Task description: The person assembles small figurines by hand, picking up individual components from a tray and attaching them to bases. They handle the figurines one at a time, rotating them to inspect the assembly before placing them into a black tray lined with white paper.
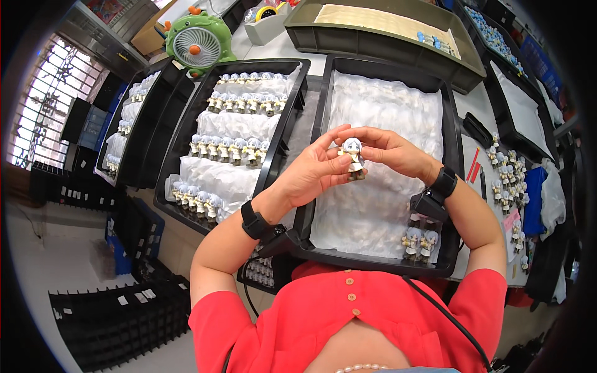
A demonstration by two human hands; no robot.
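A small figurine [354,163] with pale hair and a light outfit is held upright between my two hands, above the right black tray [453,149]. My left hand [318,166] pinches it from the left, thumb in front by its body and fingers behind. My right hand [398,152] closes on it from the right, thumb beside its head and fingers arched over the top. Crumpled white sheeting [373,217] lines the tray below. Similar figurines [420,242] lie in that tray's near right corner, partly hidden by my right wrist device [429,206].
The left black tray [305,74] holds rows of figurines [227,149] on white sheeting. Behind stand a green fan [198,45] and a large olive bin [373,53]. More figurines [509,177], red pens [474,165] and a blue item [533,199] lie at the right.
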